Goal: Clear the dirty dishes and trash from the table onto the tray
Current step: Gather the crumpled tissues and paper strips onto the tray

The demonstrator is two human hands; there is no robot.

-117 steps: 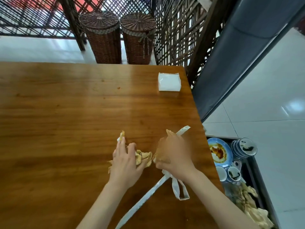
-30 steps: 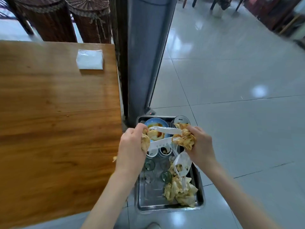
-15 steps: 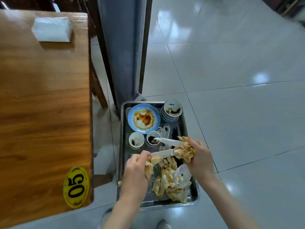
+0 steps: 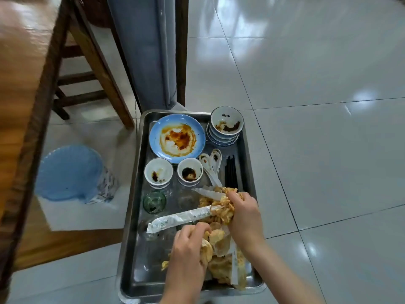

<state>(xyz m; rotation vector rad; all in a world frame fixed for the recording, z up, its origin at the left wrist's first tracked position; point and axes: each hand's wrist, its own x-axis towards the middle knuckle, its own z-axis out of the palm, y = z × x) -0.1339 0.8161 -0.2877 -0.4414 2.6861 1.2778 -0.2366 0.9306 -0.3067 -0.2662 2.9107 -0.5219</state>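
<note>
Crumpled, oil-stained yellow napkins (image 4: 221, 210) and long white paper chopstick sleeves (image 4: 179, 219) bunched in the right hand (image 4: 243, 216), fingers curled tight around them, over the rectangular steel tray (image 4: 131, 216) on the floor. More greasy wads (image 4: 207, 252) clutched by the left hand (image 4: 186, 253), low above the tray's near end. Farther in: sauce-smeared blue plate (image 4: 177, 138), stacked small bowls (image 4: 226, 127), black chopsticks (image 4: 231, 172).

Steel tray (image 4: 133, 216) on tiled floor (image 4: 306, 106), sauce-smeared blue plate (image 4: 177, 140), stacked bowls (image 4: 226, 126), two sauce cups (image 4: 158, 173), spoons (image 4: 211, 165), black chopsticks (image 4: 231, 172), left hand (image 4: 188, 257) and right hand (image 4: 243, 213) gripping soiled napkins (image 4: 224, 207), chopstick wrapper (image 4: 177, 219), table (image 4: 19, 84) edge left.
</note>
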